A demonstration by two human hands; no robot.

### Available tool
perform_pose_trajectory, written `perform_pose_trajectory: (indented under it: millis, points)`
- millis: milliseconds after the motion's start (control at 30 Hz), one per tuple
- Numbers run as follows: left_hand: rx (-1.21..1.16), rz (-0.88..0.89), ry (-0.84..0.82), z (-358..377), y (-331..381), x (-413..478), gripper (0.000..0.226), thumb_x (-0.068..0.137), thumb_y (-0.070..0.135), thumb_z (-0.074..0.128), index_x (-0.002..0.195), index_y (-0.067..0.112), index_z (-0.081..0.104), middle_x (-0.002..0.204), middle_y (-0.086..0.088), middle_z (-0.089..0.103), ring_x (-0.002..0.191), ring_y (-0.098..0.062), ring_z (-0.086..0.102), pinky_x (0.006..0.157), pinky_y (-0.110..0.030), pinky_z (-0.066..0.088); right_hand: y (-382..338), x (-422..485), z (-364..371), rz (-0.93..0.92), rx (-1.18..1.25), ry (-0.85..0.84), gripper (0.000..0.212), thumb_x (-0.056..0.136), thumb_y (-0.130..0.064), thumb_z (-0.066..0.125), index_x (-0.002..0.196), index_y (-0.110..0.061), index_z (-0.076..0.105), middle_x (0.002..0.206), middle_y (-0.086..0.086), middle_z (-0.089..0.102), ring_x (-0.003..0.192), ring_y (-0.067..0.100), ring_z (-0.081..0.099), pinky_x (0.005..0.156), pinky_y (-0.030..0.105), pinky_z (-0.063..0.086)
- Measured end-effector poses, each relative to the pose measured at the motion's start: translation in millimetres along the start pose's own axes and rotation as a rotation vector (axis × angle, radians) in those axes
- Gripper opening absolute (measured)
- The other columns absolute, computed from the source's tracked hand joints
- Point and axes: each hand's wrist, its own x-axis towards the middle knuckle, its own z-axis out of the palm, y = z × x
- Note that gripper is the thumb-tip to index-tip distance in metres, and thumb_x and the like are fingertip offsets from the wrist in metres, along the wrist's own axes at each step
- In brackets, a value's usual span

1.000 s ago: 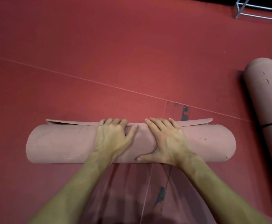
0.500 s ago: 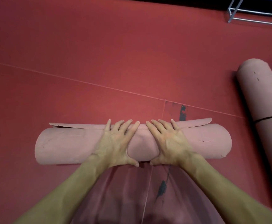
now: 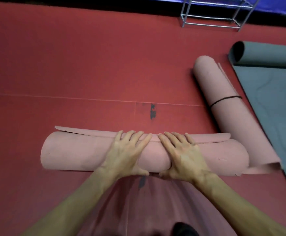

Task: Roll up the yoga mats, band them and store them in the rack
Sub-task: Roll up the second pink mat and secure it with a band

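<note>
Pink mat roll [image 3: 81,154]: lay crosswise on the red floor [image 3: 70,57] just below the middle of the view, its long axis running from 9 to 3 o'clock. Its loose outer edge [image 3: 87,132] showed as a thin flap along the 12 o'clock side.
Left hand [image 3: 127,154]: rested palm down on top of the roll, slightly toward 9 o'clock of its middle. The fingers were straight and spread, their tips reached the flap, and the thumb lay at the roll's 6 o'clock side.
Right hand [image 3: 183,155]: lay just beside the left, toward 3 o'clock, in the same flat, spread pose, pressing on the roll.
Banded mat [image 3: 223,82]: a second pink roll lay at 2 o'clock from the hands, slanting from 12 toward 5 o'clock. A thin black band [image 3: 223,100] circled its middle. Whether its near end touched the first roll could not be told.
Grey mat [image 3: 271,99]: lay at 3 o'clock just beside the banded mat, rolled at its far end and otherwise flat.
Rack [image 3: 212,16]: a metal wire frame stood at 1 o'clock on the floor's far edge, well apart from the hands.
Floor mark [image 3: 153,111]: a black smudge lay at 12 o'clock from the hands, near a thin seam line.
</note>
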Motion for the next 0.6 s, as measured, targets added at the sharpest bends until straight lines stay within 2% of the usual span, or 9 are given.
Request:
perform_pose_trajectory:
  millis: [133, 300, 433, 600]
  points:
    - [-0.039, 0.184, 0.092, -13.7, 65.1, 40.6, 0.13, 0.043, 0.091, 0.07, 0.149, 0.021, 0.042, 0.139, -0.009, 0.063, 0.119, -0.034, 0.063, 0.099, -0.06, 0.05, 44.6, -72.1, -21.2, 0.206, -0.003, -0.006, 0.127, 0.046, -0.085, 0.071, 0.153, -0.02, 0.046, 0.15, 0.003, 0.055, 0.134, 0.03, 0.055, 0.109, 0.059, 0.045]
    - [-0.108, 0.348, 0.111, -32.4, 155.0, 65.9, 0.129, 0.042, 0.09, 0.073, 0.148, 0.022, 0.045, 0.138, -0.007, 0.064, 0.119, -0.033, 0.063, 0.099, -0.059, 0.051, 81.3, -167.1, -40.8, 0.383, -0.025, -0.016, 0.123, 0.049, -0.082, 0.067, 0.152, -0.019, 0.046, 0.149, 0.004, 0.055, 0.132, 0.032, 0.055, 0.106, 0.056, 0.046]
    - [-0.105, 0.451, 0.048, -31.1, 215.3, 71.5, 0.13, 0.038, 0.089, 0.075, 0.146, 0.022, 0.049, 0.136, -0.007, 0.064, 0.118, -0.033, 0.063, 0.099, -0.058, 0.05, 97.7, -225.1, -25.6, 0.503, -0.005, -0.039, 0.122, 0.05, -0.082, 0.068, 0.153, -0.02, 0.046, 0.152, 0.003, 0.053, 0.135, 0.03, 0.053, 0.11, 0.055, 0.042]
    - [-0.102, 0.465, -0.022, -19.8, 298.2, 79.3, 0.129, 0.037, 0.088, 0.076, 0.146, 0.023, 0.051, 0.138, -0.008, 0.063, 0.118, -0.033, 0.063, 0.1, -0.06, 0.05, 144.4, -289.7, 1.7, 0.521, 0.017, -0.047, 0.122, 0.052, -0.085, 0.065, 0.153, -0.019, 0.047, 0.151, 0.005, 0.054, 0.135, 0.032, 0.054, 0.111, 0.057, 0.043]
